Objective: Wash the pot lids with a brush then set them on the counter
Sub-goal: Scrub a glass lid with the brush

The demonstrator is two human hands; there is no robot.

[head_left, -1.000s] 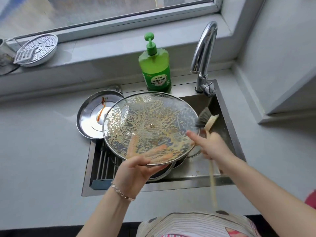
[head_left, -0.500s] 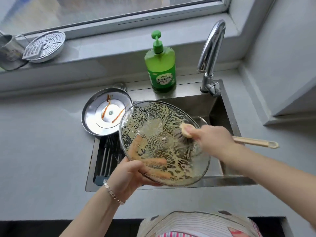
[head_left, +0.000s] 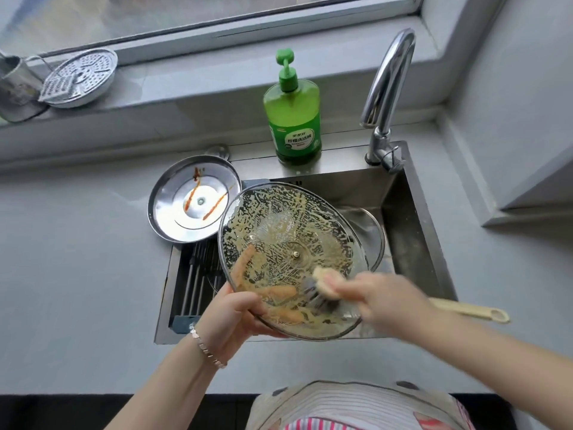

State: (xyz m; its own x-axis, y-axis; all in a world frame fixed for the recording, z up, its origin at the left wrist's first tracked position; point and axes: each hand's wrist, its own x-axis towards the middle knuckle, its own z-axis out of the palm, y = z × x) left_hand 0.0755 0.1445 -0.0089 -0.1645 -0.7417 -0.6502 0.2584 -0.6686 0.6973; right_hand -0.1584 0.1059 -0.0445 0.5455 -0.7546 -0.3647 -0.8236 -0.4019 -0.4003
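Note:
A large glass pot lid (head_left: 279,231), underside up and streaked with yellowish suds, is held tilted over the sink. My left hand (head_left: 231,311) grips its near-left rim, fingers showing through the glass. My right hand (head_left: 381,301) grips a wooden-handled brush (head_left: 465,309) whose dark bristles press on the lid's near part. A steel lid (head_left: 173,209) with red sauce streaks lies upside down on the sink's left edge. Another lid (head_left: 369,225) sits lower in the sink, partly hidden.
The steel sink (head_left: 415,218) has a drying rack (head_left: 195,274) at its left and a chrome faucet (head_left: 387,88) at the back right. A green soap bottle (head_left: 293,116) stands behind it. A perforated steamer plate (head_left: 80,77) and a metal cup (head_left: 15,88) sit on the windowsill.
The brush has moved from beside the lid onto its inner surface and down to the near edge. The lid has shifted right and tilted more toward me.

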